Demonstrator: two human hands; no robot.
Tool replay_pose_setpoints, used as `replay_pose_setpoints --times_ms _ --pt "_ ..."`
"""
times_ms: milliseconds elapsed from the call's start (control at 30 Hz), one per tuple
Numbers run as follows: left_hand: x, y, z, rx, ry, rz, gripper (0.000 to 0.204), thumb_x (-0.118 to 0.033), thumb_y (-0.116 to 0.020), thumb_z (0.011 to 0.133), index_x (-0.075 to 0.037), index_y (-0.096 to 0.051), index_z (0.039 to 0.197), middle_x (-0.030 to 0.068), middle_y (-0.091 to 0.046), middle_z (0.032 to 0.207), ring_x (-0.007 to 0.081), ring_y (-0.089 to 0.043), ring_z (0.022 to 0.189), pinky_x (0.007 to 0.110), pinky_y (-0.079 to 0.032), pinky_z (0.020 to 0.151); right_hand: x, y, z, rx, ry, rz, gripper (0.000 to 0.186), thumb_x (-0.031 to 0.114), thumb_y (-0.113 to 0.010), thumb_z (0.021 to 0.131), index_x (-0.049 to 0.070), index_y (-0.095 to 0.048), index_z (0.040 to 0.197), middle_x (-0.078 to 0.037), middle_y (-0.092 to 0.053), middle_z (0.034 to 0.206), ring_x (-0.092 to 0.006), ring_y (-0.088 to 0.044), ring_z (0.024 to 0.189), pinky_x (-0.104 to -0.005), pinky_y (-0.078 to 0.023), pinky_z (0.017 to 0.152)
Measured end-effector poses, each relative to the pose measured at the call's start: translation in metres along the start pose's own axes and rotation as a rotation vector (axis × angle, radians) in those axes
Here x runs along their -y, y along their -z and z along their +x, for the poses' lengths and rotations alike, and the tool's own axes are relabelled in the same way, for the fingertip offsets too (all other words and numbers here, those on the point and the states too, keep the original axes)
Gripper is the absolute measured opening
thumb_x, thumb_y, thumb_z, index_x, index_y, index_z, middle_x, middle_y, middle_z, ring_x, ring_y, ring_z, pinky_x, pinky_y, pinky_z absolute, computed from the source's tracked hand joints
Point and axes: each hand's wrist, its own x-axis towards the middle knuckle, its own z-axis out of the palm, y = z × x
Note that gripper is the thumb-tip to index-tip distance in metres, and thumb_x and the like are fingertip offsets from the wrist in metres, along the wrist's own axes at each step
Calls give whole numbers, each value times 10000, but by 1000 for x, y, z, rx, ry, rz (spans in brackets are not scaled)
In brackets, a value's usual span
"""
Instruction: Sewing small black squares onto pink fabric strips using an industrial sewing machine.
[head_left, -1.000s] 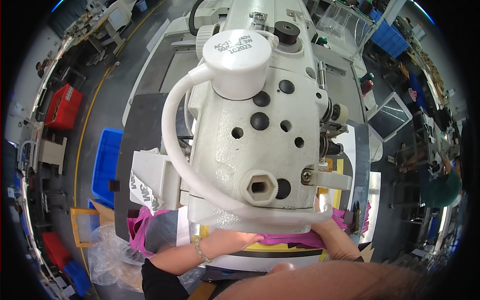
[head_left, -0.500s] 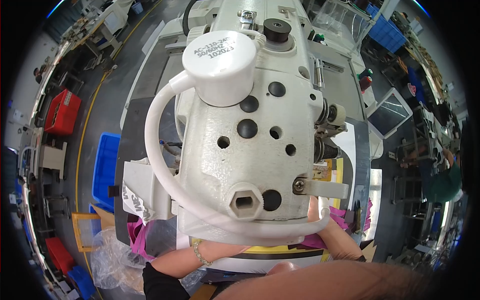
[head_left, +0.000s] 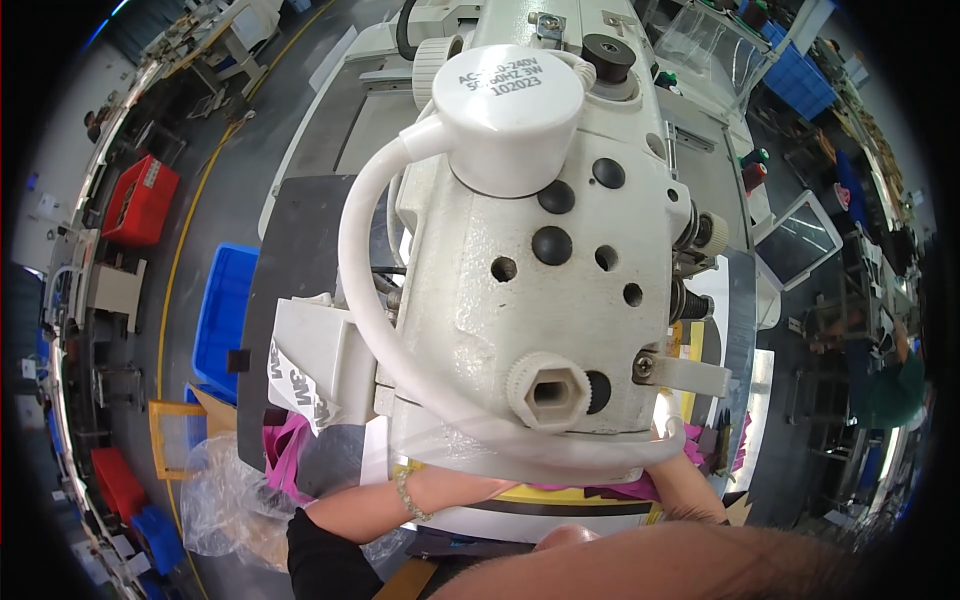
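Across the middle of the head view sits a big white sewing machine head (head_left: 490, 330), and it blocks nearly all the good stuff. The left hand (head_left: 488, 488) comes in low with a beaded bracelet (head_left: 405, 495) at the wrist, but its fingers vanish under the machine's front edge, so I can't tell if they're open or gripping. Same story for the right hand: its forearm (head_left: 688, 490) shows, the rest is tucked behind the machine and the white tube (head_left: 365, 300), so no clue about its grip either.

Magenta fabric (head_left: 632, 489) peeks out as a thin strip below the front edge, between the two arms, just above a yellow strip (head_left: 560, 496). More magenta pieces (head_left: 288, 455) hang at the left, near a crumpled clear bag (head_left: 225, 510). Needle area's totally hidden. Blurry skin (head_left: 650, 565) covers the bottom edge, and the far right, with somebody in green (head_left: 890, 390), is pretty murky.
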Motion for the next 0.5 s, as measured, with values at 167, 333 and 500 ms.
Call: replay_pose_setpoints --times_ms 167,333,500 --pt "-1 -7 2 -260 -152 246 631 -353 -708 694 27 -569 1178 150 -585 1105 283 -552 977 394 -434 779 2 -2 2 -4 32 -23 307 90 -634 762 63 -657 1067 -126 -654 1107 -294 -629 1051 -380 -519 879" --pt "-3 -1 6 -260 -163 258 628 -359 -697 696 31 -570 1171 151 -585 1102 278 -551 973 394 -432 781 -2 -5 3 -8 56 -44 305 90 -634 761 61 -658 1063 -127 -655 1105 -294 -630 1051 -380 -519 879" --pt "-1 -7 3 -270 -156 228 642 -366 -695 694 36 -562 1177 165 -574 1134 285 -542 1018 396 -429 809 -5 -8 7 -8 91 -64 302 89 -634 760 59 -659 1060 -128 -655 1103 -293 -630 1051 -381 -519 880"
